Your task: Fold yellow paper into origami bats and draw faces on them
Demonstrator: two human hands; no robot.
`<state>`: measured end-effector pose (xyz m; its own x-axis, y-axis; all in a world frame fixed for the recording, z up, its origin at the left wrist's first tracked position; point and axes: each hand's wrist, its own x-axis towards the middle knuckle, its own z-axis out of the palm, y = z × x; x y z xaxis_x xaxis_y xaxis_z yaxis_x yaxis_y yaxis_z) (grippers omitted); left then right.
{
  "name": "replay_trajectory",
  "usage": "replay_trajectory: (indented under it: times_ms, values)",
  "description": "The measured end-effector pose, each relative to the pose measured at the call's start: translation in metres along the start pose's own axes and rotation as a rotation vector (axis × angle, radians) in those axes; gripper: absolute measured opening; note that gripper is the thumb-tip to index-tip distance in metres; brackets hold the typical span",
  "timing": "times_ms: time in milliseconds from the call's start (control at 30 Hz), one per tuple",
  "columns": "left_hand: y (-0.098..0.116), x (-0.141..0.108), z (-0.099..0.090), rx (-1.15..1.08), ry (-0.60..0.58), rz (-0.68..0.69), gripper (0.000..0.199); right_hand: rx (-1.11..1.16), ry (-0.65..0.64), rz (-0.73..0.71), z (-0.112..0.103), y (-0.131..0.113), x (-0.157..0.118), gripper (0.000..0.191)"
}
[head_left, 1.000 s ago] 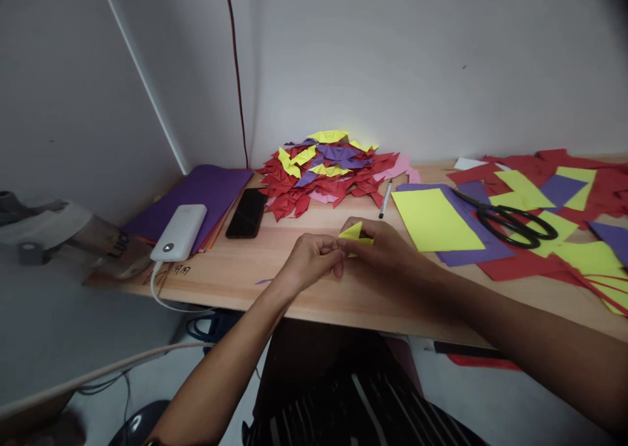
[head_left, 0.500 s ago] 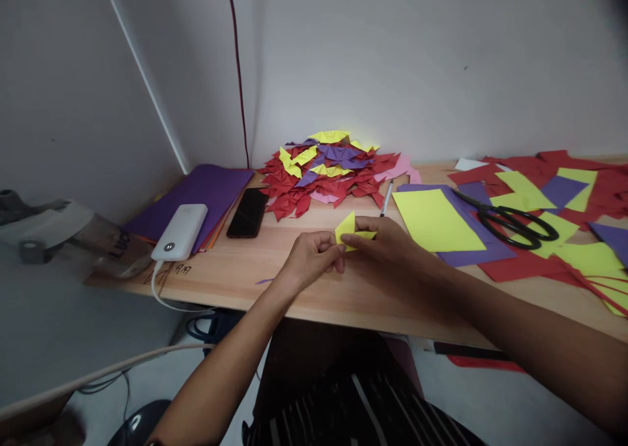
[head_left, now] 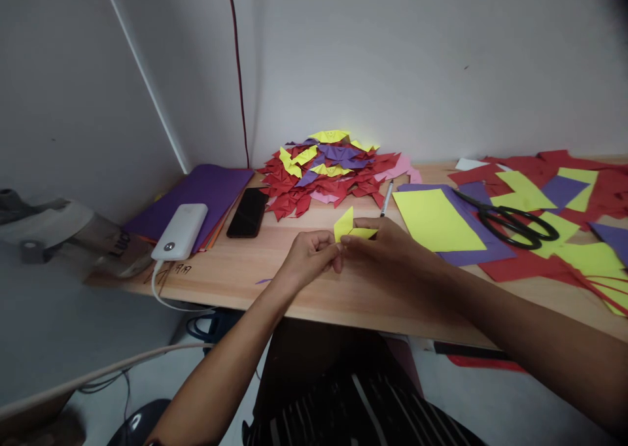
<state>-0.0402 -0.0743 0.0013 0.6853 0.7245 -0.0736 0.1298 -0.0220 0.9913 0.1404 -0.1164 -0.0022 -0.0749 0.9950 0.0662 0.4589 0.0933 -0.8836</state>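
A small folded piece of yellow paper is held up between my two hands, just above the wooden desk. One pointed flap stands upright and another sticks out to the right. My left hand pinches its lower left edge with thumb and fingers. From the right, my right hand grips it, thumb on the near side. My fingers cover the lower part of the fold. Behind my hands lies a heap of folded paper shapes in red, purple, yellow and pink, some with drawn faces.
On the right are a yellow sheet, black-handled scissors and coloured paper scraps. A pen lies behind my right hand. Left stand a phone, a white power bank with cable, purple sheets and a clear container.
The upright yellow flap has risen slightly and shifted a little left, and the right-hand flap now spreads more visibly. Both hands keep their grip, with small finger movements.
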Motion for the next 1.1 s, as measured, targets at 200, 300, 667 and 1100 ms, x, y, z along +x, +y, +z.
replay_trajectory:
  times_ms: [200,300,667,1100]
  values:
    - [0.004,-0.002,0.000,-0.010,0.026,0.003,0.024,-0.068,0.036,-0.038,0.000,-0.004,-0.001,0.028]
    - [0.003,-0.001,0.000,-0.047,0.023,0.000,0.027,-0.068,0.037,-0.032,-0.002,-0.004,-0.001,0.030]
    - [-0.007,0.003,-0.004,0.006,0.002,0.025,0.032,0.055,0.046,0.006,0.002,-0.004,-0.002,0.021]
    - [-0.008,0.005,-0.005,0.103,0.178,0.178,0.027,-0.001,-0.022,-0.014,0.002,-0.005,-0.003,0.024]
